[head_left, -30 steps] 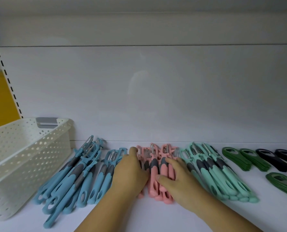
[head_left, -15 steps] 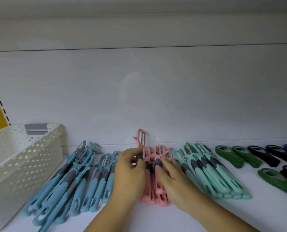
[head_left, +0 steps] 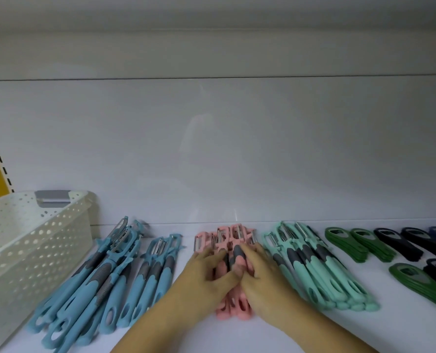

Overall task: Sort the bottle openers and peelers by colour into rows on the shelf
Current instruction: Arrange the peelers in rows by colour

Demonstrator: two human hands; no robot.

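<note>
- Two hands are pressing down together on the pink peelers (head_left: 233, 235), which are lying on the shelf (head_left: 313, 335) as the middle bundle.
- Left hand (head_left: 206, 270) is lying flat over the bundle's left side, fingers spread and slightly curled, gripping nothing that I can make out.
- Right hand (head_left: 260, 272) is covering the right side, its thumb meeting the left hand's over a grey grip; whether it is pinching one peeler I cannot tell.
- Blue peelers (head_left: 104, 281) are fanning out left of the pink bundle, with a white basket (head_left: 33, 240) beyond them.
- Mint peelers (head_left: 321, 271) are sitting just right of the pink bundle; green openers (head_left: 359, 243) and dark openers (head_left: 413, 242) are lying further right.
- Judging by this, the step in hand is squaring up the pink row.
- Next, the hands would likely need to straighten the looser blue pile so its handles are lying parallel.
</note>
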